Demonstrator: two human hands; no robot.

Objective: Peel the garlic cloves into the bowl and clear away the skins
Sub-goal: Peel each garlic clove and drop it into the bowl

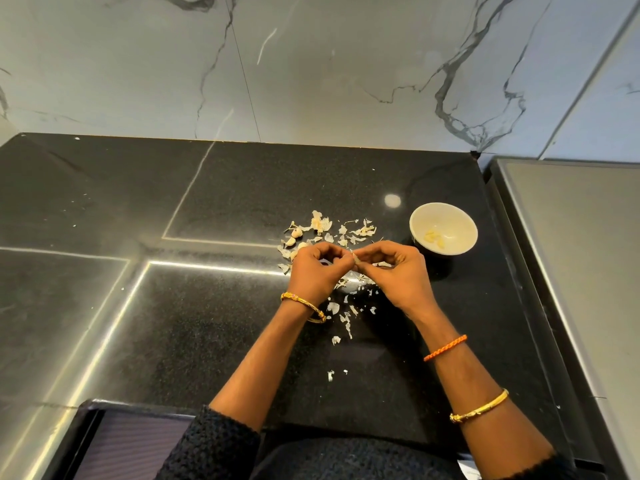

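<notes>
My left hand (317, 268) and my right hand (394, 268) meet over the black counter, fingers curled together around a small garlic clove (354, 259), mostly hidden between the fingertips. A cream bowl (460, 221) stands to the right of my hands with a few peeled cloves (434, 239) inside. Unpeeled cloves (296, 233) lie just beyond my left hand. Papery skins (346, 232) are scattered past my hands, and more skin flakes (341, 315) lie between my wrists.
The black speckled counter (207, 323) stretches wide to the left. A marble wall (311, 64) rises behind it. A grey appliance top (581, 254) borders the right side. A dark tray edge (114, 410) sits at the near left.
</notes>
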